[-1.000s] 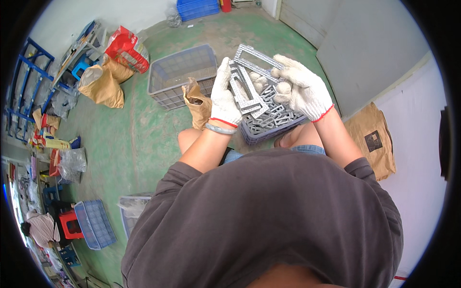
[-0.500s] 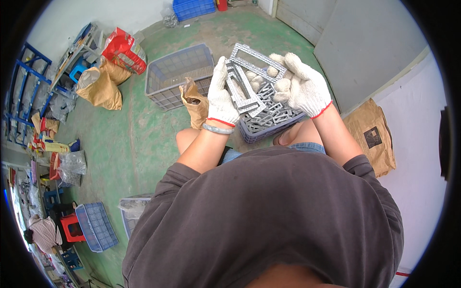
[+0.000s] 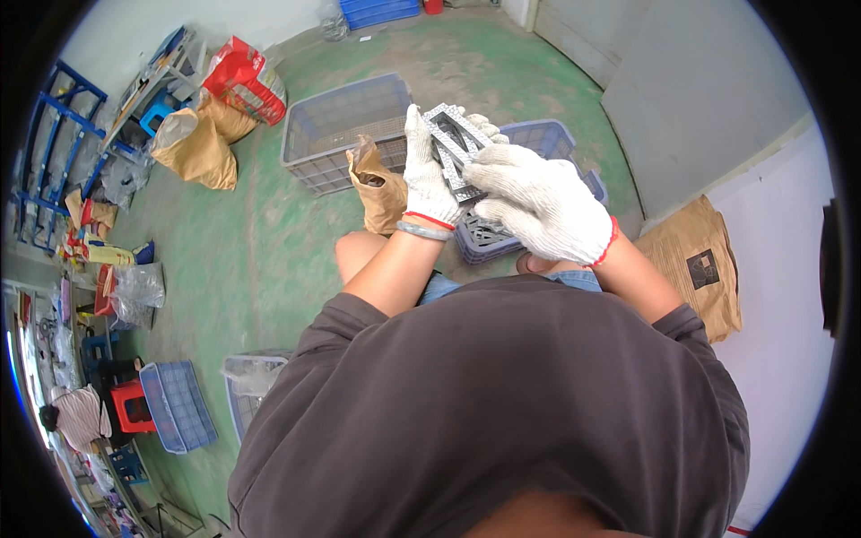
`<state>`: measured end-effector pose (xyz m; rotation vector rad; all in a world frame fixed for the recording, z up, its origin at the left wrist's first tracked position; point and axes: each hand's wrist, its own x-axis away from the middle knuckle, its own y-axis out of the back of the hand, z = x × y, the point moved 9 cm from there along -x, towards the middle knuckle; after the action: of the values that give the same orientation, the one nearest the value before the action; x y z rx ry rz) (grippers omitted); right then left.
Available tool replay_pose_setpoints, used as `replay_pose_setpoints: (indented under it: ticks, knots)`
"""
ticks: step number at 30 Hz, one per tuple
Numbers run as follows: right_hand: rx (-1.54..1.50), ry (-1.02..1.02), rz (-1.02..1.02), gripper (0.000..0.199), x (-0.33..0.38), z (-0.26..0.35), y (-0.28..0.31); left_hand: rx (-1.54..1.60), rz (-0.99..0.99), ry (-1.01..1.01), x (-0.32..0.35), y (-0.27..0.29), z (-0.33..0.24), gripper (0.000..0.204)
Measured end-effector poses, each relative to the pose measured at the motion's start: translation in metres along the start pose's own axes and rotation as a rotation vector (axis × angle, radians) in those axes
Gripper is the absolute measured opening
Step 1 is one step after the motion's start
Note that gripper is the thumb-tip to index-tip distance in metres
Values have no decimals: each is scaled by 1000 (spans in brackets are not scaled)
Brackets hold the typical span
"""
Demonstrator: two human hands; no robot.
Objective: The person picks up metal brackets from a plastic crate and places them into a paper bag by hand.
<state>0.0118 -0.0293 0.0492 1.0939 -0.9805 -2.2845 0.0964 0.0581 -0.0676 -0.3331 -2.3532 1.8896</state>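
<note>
Left grip [image 3: 427, 186] cups frames [image 3: 454, 149] — right grip [image 3: 549, 204] palm-down.

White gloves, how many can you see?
2: one on the left hand, which holds metal frames, and one on the right hand, beside those frames. If there are more, they may be hidden.

Silver frames [image 3: 456, 150], white gloves [image 3: 549, 204], green floor [image 3: 269, 255]
</note>
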Motion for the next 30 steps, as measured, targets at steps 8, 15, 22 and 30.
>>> replay_pose_setpoints:
  ticks: [8,15,22,30]
  knots:
    - [-628,-710,-261,44,31,-106,-3,41,26,47,-5,12,-4,63]
    - [-1389,-907,96,57,24,-92,-93,2,-12,26,-17,28,6,63]
    - [-1248,-963,52,50,25,-134,-116,-504,-377,-12,-20,90,-15,66]
    - [-955,-1162,207,85,35,-177,-170,-322,-413,20,-9,163,-3,36]
